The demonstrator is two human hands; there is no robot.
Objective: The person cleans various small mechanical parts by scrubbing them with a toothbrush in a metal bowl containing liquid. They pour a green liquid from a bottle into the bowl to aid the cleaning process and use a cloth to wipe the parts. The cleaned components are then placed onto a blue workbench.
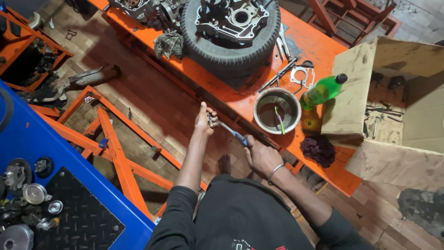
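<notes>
Left hand point(203, 121): clenched round small metal part point(211, 121). Right hand point(262, 157): grasping blue-handled screwdriver point(233, 134), tip at part. Steel bowl point(277, 111), green bottle point(323, 91) on orange bench point(314, 46).

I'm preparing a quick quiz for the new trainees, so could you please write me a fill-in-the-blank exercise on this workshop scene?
1. The right hand grips a screwdriver by its ____ handle.
2. The engine casing rests inside a rubber ____.
3. The green bottle lies beside a round metal ____.
4. The workbench is painted ____.

Missing words: blue; tyre; bowl; orange.

Repair workshop: orange workbench point(319, 51), engine casing point(231, 18) in tyre point(222, 51), tools.
</notes>
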